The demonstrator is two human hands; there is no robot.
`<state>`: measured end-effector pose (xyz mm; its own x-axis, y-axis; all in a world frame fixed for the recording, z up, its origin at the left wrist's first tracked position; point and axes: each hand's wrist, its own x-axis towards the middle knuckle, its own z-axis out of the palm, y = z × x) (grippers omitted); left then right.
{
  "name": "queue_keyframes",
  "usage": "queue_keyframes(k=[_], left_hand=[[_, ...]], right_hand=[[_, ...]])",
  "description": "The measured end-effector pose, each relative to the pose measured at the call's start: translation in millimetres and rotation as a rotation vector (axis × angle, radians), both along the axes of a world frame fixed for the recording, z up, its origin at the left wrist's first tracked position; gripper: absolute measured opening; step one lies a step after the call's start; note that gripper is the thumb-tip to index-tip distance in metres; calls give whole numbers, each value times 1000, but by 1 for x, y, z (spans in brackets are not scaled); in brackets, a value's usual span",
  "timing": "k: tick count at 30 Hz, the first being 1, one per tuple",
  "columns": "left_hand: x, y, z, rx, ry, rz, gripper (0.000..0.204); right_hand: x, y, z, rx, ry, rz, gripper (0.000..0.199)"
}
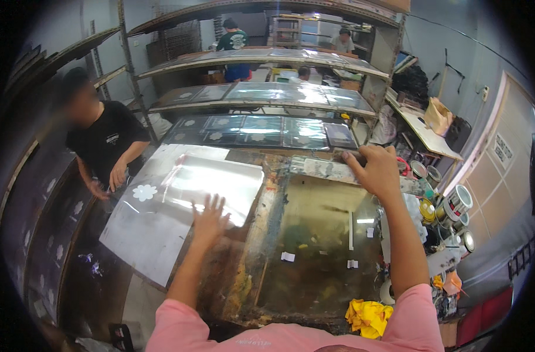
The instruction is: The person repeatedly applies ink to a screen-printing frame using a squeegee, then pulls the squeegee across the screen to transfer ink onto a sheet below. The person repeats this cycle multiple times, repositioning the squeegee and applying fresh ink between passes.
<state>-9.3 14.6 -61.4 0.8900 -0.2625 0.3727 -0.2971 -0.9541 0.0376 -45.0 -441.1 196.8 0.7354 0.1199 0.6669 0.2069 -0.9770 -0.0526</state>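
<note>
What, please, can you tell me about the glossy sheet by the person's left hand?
The glossy sheet looks like thin, smooth plastic, roughly rectangular, with bright glare across much of its surface. It lies about flat, partly over a pale grey sheet. The left hand is spread at its near edge; whether they touch is unclear.

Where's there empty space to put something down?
Two patches look bare. One is the lower part of the pale board, below the white flower shape, left of the left hand. Another is the shiny panel's lower middle, below the white scraps, left of the yellow cloth. The far right is crowded with cans.
</note>
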Motion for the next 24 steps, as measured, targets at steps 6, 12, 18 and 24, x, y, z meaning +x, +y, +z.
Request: queue_keyframes(k=[6, 12, 18, 24], left_hand=[[0, -28, -27, 6, 47, 73, 59], [6, -34, -10, -88, 64, 138, 50], [16, -38, -6, -161, 66, 177, 45], [51, -27, 52, -401, 63, 80, 40]], right_hand=[[-3, -2, -6, 1, -25, 36, 54], [0, -8, -7, 18, -47, 46, 56], [5, -12, -13, 52, -99, 93, 54], [9, -15, -11, 48, -94, 110, 56]])
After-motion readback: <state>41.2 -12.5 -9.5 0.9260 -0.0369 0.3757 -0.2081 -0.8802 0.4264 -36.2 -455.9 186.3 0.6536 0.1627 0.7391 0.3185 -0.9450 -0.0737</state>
